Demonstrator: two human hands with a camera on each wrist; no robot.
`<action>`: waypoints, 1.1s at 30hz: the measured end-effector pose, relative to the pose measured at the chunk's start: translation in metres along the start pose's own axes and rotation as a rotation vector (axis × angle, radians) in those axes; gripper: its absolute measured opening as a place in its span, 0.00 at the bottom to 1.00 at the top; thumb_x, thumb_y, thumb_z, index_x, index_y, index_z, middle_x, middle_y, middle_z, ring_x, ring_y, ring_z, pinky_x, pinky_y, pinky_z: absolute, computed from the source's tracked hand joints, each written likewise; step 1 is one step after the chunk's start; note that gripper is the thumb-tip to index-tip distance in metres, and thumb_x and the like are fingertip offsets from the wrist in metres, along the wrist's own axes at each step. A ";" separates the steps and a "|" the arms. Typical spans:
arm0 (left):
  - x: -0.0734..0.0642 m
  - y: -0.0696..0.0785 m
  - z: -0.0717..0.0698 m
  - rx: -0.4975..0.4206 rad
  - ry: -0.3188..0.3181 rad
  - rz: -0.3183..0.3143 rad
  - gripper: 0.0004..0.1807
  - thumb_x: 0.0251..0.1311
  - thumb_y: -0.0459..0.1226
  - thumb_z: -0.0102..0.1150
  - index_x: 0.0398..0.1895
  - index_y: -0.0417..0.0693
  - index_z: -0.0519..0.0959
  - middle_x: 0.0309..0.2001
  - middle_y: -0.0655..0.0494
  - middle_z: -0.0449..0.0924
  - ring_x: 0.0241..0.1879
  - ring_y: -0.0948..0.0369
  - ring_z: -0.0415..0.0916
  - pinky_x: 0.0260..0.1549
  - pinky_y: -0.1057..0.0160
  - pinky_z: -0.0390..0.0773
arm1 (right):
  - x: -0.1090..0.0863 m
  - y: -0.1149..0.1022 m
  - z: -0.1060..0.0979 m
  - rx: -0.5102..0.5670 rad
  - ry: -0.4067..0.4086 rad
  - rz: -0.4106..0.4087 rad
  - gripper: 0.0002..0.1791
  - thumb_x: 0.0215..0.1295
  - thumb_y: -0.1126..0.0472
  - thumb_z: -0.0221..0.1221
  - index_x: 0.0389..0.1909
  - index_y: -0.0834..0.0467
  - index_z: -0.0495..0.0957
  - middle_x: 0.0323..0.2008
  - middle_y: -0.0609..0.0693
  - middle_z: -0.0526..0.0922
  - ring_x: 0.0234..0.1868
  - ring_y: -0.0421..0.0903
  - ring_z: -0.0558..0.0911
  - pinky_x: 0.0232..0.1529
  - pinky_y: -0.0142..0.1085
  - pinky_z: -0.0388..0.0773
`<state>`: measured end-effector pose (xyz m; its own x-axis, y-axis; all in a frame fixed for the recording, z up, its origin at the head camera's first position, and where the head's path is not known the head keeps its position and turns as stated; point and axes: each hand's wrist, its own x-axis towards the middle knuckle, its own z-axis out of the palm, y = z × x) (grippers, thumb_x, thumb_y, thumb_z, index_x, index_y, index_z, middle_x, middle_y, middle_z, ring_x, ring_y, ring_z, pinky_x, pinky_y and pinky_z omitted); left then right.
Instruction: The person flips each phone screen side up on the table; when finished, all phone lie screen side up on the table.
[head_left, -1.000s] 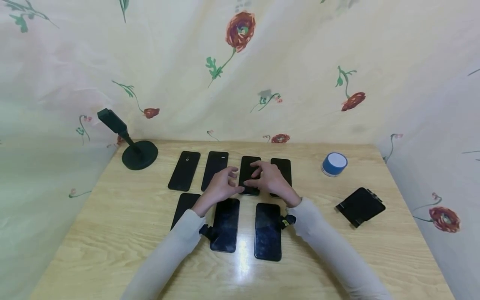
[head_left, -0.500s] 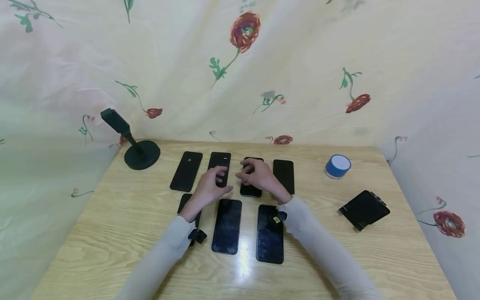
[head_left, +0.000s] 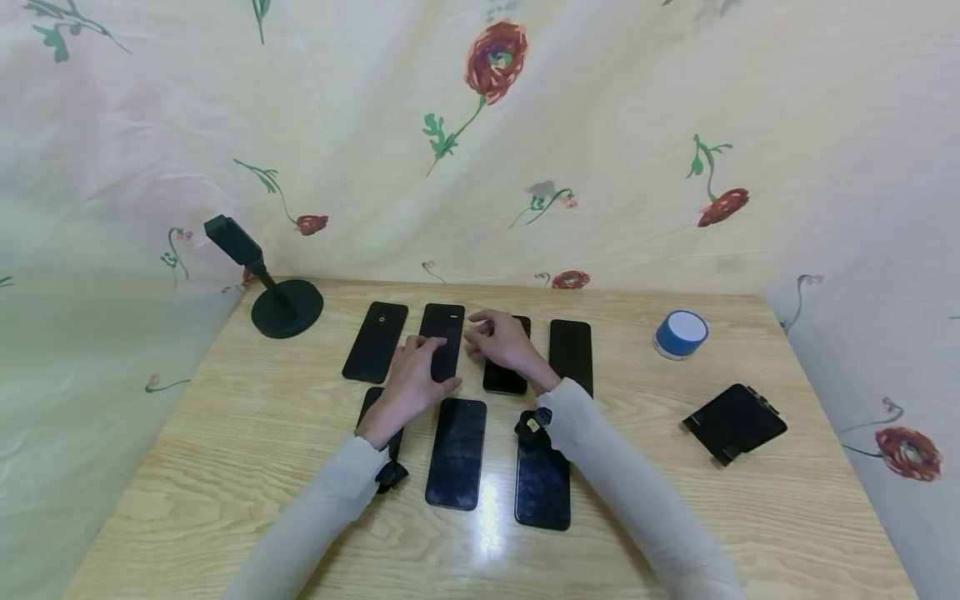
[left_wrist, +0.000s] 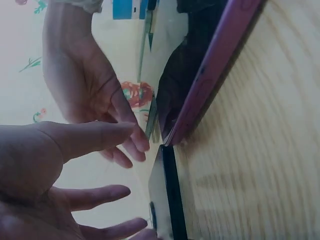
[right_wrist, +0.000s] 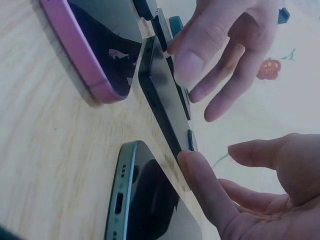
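The left hand [head_left: 411, 382] has drifted towards nine o'clock, its fingers [head_left: 432, 344] now over the back row's second phone [head_left: 444, 320]. The right hand [head_left: 506, 342] has moved towards ten, from above the third phone [head_left: 506, 380] to the gap beside it, uncovering more of the fourth phone [head_left: 572, 354].

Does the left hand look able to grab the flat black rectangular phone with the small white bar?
Probably yes: the left hand is beside the phone, with no object seen on it. The right hand is on its other side but seems to leave room.
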<state>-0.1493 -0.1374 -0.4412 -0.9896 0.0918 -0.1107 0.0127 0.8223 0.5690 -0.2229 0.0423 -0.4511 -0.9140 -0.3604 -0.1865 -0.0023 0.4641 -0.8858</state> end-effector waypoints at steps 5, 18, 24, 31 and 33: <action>0.002 0.003 0.003 0.054 -0.013 -0.024 0.40 0.62 0.47 0.74 0.75 0.46 0.70 0.76 0.35 0.61 0.71 0.36 0.62 0.67 0.37 0.71 | 0.007 0.001 0.005 0.035 0.000 0.019 0.25 0.76 0.62 0.58 0.70 0.66 0.71 0.54 0.64 0.85 0.43 0.53 0.91 0.42 0.36 0.88; 0.008 0.005 0.012 0.261 -0.095 -0.075 0.41 0.68 0.51 0.66 0.80 0.50 0.64 0.81 0.31 0.50 0.73 0.32 0.58 0.67 0.35 0.70 | 0.018 -0.002 0.011 0.028 0.007 0.086 0.26 0.76 0.61 0.59 0.70 0.66 0.71 0.52 0.64 0.87 0.40 0.52 0.91 0.41 0.37 0.88; 0.009 0.007 0.016 0.284 -0.094 -0.084 0.39 0.70 0.51 0.65 0.80 0.51 0.64 0.80 0.31 0.51 0.71 0.32 0.60 0.65 0.37 0.73 | 0.022 -0.003 0.014 0.007 0.006 0.107 0.26 0.76 0.61 0.59 0.71 0.66 0.70 0.51 0.62 0.87 0.37 0.48 0.91 0.39 0.35 0.88; 0.011 0.008 0.016 0.319 -0.100 -0.083 0.38 0.71 0.51 0.62 0.80 0.53 0.64 0.80 0.31 0.52 0.68 0.32 0.63 0.62 0.40 0.76 | 0.025 -0.002 0.015 0.023 0.009 0.128 0.27 0.76 0.62 0.59 0.72 0.66 0.70 0.48 0.61 0.88 0.31 0.42 0.88 0.37 0.32 0.87; 0.011 0.008 0.016 0.320 -0.100 -0.079 0.38 0.71 0.50 0.63 0.80 0.53 0.65 0.80 0.30 0.53 0.67 0.32 0.63 0.61 0.40 0.77 | 0.026 -0.002 0.015 0.030 0.006 0.136 0.27 0.76 0.62 0.59 0.72 0.66 0.70 0.48 0.61 0.88 0.30 0.40 0.87 0.36 0.32 0.87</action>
<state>-0.1582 -0.1204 -0.4511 -0.9706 0.0628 -0.2323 -0.0030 0.9620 0.2729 -0.2403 0.0198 -0.4607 -0.9074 -0.2910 -0.3033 0.1339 0.4839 -0.8648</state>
